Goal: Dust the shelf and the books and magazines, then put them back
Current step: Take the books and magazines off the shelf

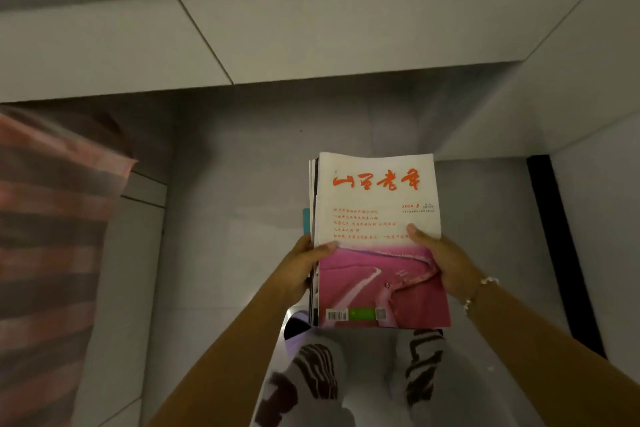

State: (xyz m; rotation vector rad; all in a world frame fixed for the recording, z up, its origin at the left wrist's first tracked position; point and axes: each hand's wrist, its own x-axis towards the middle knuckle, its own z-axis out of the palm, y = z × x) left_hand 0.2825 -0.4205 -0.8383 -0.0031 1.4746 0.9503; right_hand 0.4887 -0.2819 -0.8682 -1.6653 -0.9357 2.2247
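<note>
Both of your hands clamp the stack of magazines (377, 239) from opposite sides: the left hand (301, 267) curls round the spine edge with its thumb on the cover, and the right hand (446, 260) grips the open edge, thumb pressed on top. Head view: holding both sides likely keeps the loose issues squared and stops them sliding apart. The stack sits between your hands, held level above the grey floor (242, 184), cover up. A striped cloth (52, 236) hangs at far left. No shelf can be identified here.
</note>
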